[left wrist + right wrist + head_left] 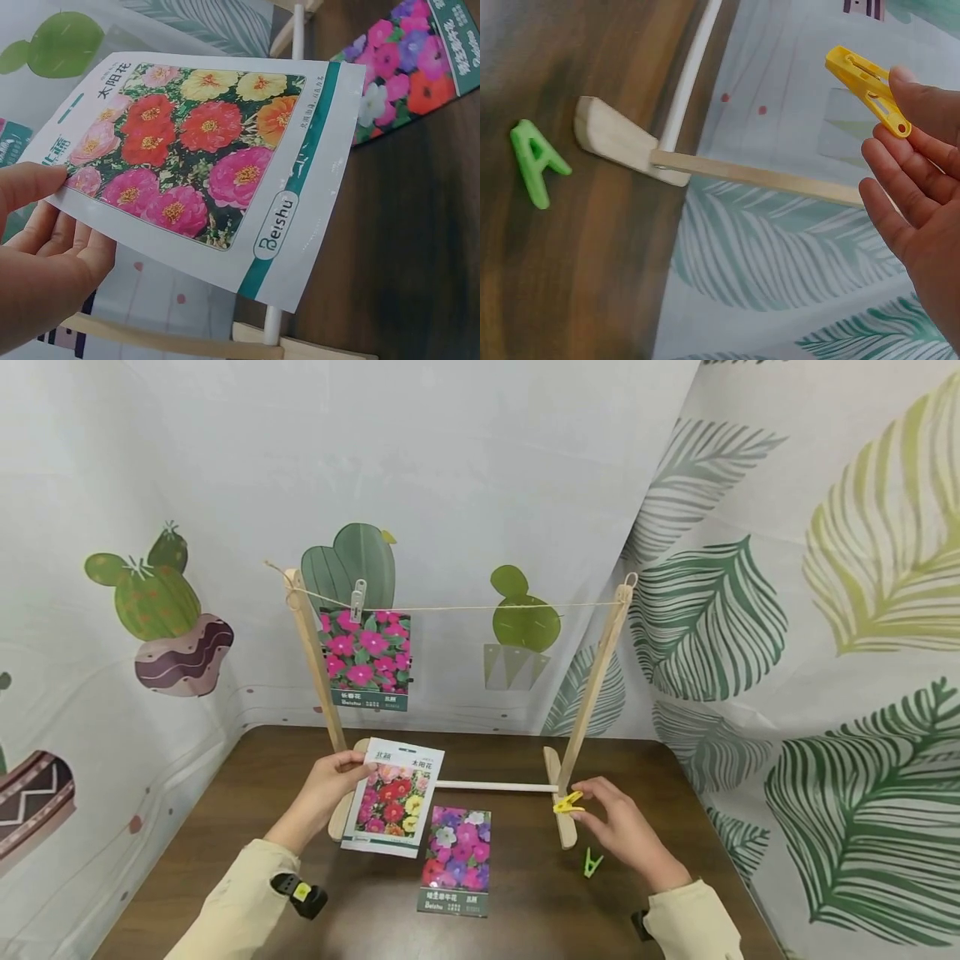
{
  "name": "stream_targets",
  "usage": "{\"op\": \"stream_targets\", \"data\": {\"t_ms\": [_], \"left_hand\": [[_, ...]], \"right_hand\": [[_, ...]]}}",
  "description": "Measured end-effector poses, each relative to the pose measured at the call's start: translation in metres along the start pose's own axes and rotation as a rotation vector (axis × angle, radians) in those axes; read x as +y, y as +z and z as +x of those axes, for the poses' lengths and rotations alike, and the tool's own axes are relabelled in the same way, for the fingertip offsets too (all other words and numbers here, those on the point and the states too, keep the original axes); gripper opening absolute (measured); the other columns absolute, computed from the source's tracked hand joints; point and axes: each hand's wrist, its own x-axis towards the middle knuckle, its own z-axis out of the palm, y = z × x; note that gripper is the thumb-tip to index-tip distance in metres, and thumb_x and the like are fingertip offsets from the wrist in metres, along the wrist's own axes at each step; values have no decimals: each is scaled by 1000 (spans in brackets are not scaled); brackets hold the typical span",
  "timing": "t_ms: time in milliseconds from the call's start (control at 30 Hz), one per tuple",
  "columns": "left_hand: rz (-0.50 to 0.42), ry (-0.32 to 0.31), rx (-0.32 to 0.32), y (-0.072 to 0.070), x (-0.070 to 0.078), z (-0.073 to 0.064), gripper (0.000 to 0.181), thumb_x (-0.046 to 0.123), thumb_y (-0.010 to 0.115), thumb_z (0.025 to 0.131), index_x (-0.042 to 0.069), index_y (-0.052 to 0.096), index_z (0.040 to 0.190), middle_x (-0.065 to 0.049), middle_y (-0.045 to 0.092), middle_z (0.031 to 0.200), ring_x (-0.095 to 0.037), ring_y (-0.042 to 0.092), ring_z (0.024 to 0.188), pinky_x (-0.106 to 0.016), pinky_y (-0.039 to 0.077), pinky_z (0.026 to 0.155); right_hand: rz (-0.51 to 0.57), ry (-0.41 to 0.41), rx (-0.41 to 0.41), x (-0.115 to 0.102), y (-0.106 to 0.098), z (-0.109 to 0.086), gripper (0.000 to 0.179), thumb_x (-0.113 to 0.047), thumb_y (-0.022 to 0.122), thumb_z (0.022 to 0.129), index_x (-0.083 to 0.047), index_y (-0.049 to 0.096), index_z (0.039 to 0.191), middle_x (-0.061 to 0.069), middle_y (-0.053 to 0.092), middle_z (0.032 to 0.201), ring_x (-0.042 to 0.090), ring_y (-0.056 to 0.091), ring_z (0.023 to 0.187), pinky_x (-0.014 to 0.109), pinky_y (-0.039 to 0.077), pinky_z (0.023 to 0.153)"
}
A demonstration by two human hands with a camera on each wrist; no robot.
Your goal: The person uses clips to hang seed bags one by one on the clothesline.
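My left hand (324, 787) (45, 247) pinches the top corner of a seed packet (393, 797) (210, 161) printed with red, pink and yellow flowers, held above the table. My right hand (618, 827) (919, 187) pinches a yellow clothespin (567, 802) (866, 86) by the right foot of a wooden drying rack (592, 685). A string (480, 607) spans the rack's two posts. One pink-flower packet (365, 658) hangs from it by a pale clip (358, 599). Another packet (456, 858) (409, 67) lies flat on the table. A green clothespin (592, 862) (534, 161) lies near my right hand.
The brown table (225, 827) stands in a corner of printed curtains, cactus pattern at the back and left, leaf pattern on the right. The rack's crossbar (495, 786) and feet (619, 139) rest on the tabletop between my hands.
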Motion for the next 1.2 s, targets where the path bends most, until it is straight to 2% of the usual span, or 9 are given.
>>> {"op": "stream_targets", "data": {"t_ms": [167, 367, 667, 900, 1200], "left_hand": [[-30, 20, 6, 2, 9, 1, 26, 17, 67, 91, -4, 63, 106, -1, 62, 92, -21, 55, 91, -32, 46, 78], [-48, 30, 2, 3, 20, 3, 27, 17, 66, 92, -4, 62, 109, -3, 63, 92, -16, 58, 83, -29, 50, 71], [-42, 63, -17, 7, 41, 9, 33, 23, 66, 93, -3, 62, 113, -5, 63, 99, -15, 58, 92, -33, 48, 85], [-111, 87, -22, 8, 55, 14, 31, 18, 65, 93, -6, 60, 114, -5, 61, 101, -16, 56, 97, -40, 42, 99], [-133, 116, -19, 10, 68, 15, 32, 21, 66, 93, -4, 61, 112, -4, 63, 101, -16, 56, 100, -42, 40, 103]], "right_hand": [[-10, -3, -6, -5, -3, 8, 38, -6, 81, 75, -5, 64, 108, 2, 61, 99, 14, 57, 91, 37, 52, 75], [-10, -37, 11, -10, -4, 15, 38, -8, 82, 75, -5, 64, 108, 2, 61, 98, 13, 57, 91, 37, 51, 76], [5, -78, 41, -23, -8, 28, 41, -5, 81, 75, -8, 62, 112, -3, 60, 101, 12, 56, 93, 37, 51, 77], [3, -111, 61, -34, -15, 40, 43, -6, 80, 76, -9, 61, 114, -2, 58, 101, 14, 56, 93, 37, 50, 77], [19, -135, 72, -44, -16, 50, 44, -4, 78, 78, -7, 60, 118, 0, 59, 106, 16, 55, 93, 37, 50, 77]]}}
